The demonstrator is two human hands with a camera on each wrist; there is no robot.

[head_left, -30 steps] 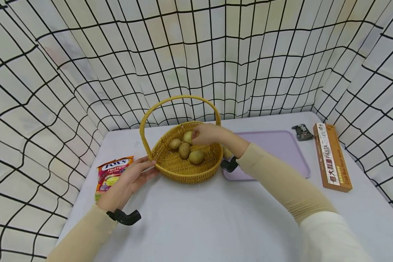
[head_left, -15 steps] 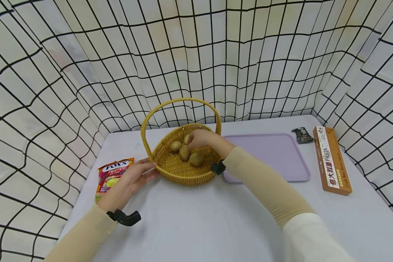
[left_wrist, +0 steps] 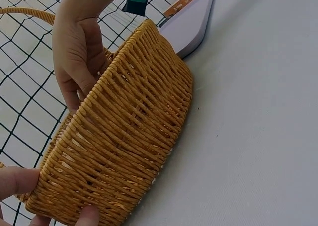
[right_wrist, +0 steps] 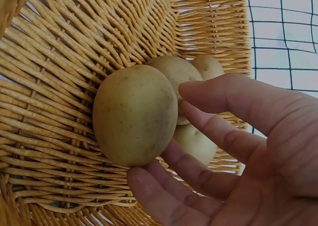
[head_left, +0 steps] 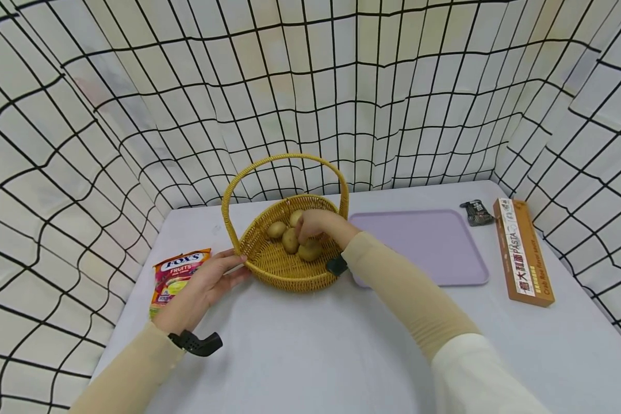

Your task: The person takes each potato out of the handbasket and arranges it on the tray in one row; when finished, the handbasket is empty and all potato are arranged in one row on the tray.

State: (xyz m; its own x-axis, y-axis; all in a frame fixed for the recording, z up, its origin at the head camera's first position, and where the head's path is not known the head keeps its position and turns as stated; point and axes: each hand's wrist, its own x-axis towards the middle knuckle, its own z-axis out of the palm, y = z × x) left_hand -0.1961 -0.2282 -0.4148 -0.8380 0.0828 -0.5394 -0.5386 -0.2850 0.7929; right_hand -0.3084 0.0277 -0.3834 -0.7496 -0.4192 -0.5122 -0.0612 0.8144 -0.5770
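Note:
A yellow wicker basket with a tall handle holds several potatoes. My left hand grips its left side, thumb on the rim and a fingertip against the outer wall. Inside the basket, my right hand hangs over the potatoes with fingers loosely spread. Seen from the right wrist, the nearest potato sits just past my lower fingertips. My right thumb overlaps a second potato, and another potato shows between the fingers. At the basket's left lies one more potato.
A lilac tray lies right of the basket, partly behind my right sleeve. Beyond it are a small black packet and a brown pasta box. A FOX'S candy bag is beside my left hand. Black netting surrounds the table.
My right hand has moved left and toward me within the basket, from its back right to above the front potatoes. My left hand keeps its hold on the basket.

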